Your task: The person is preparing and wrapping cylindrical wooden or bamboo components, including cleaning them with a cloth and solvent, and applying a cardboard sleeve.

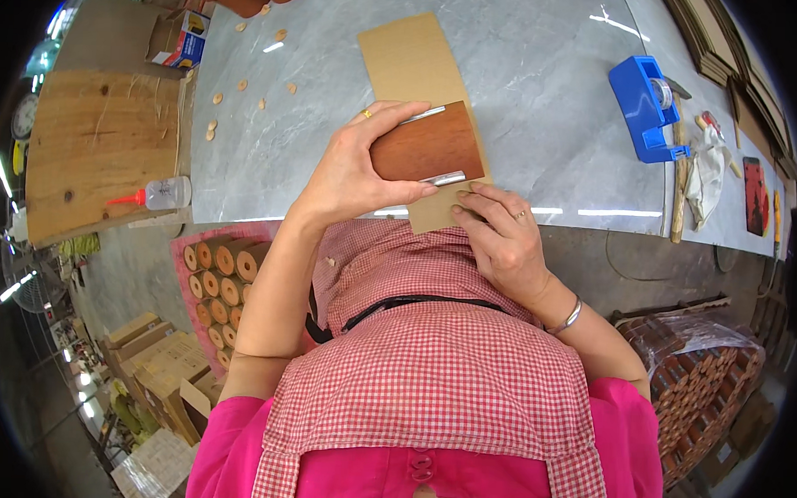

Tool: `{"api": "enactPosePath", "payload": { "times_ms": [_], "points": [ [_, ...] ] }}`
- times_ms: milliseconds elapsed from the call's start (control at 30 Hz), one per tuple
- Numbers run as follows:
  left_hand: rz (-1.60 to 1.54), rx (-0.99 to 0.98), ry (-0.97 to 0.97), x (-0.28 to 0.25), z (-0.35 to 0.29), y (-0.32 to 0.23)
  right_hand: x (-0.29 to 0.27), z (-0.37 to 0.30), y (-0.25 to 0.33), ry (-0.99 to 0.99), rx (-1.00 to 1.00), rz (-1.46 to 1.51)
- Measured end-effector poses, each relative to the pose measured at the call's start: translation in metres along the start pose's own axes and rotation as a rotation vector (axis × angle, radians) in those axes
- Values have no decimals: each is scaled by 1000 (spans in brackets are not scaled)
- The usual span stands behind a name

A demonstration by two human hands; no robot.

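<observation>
My left hand (347, 170) grips a reddish-brown wooden piece (427, 145) with silvery metal strips along its near and far edges. Fingers lie over the far edge and the thumb over the near one. Under the wood runs a long strip of tan paper or thin card (414, 52); its far part lies on the grey table and its near end hangs over the table's front edge. My right hand (504, 235) is closed at that near end, fingertips pinching the strip just beside the wood's near right corner. The wood hides the strip's middle.
On the grey marbled table (544, 105) stand a blue tape dispenser (642, 108), a white cloth (706, 176) and a red-and-black phone-like item (755, 196) at right. Small wooden discs (242, 85) lie scattered left. A red-tipped squeeze bottle (165, 193) rests by a wooden board (104, 142).
</observation>
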State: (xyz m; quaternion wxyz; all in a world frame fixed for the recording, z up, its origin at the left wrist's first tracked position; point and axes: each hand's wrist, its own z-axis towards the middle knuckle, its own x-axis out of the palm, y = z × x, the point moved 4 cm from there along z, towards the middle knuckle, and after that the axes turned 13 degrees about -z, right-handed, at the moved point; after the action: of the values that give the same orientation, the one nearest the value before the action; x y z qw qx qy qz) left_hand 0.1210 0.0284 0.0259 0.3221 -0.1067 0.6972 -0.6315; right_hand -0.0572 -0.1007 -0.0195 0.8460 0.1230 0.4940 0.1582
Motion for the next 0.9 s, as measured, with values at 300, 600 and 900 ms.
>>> {"api": "enactPosePath", "payload": {
  "times_ms": [300,600,900],
  "points": [
    [34,-44,26,5,9,-5,0,-1,-3,-17,8,30],
    [54,-50,36,6,12,-2,-1,-1,-5,-27,12,34],
    [39,-39,16,6,11,-2,-1,1,-5,-16,13,39]
  ]
}}
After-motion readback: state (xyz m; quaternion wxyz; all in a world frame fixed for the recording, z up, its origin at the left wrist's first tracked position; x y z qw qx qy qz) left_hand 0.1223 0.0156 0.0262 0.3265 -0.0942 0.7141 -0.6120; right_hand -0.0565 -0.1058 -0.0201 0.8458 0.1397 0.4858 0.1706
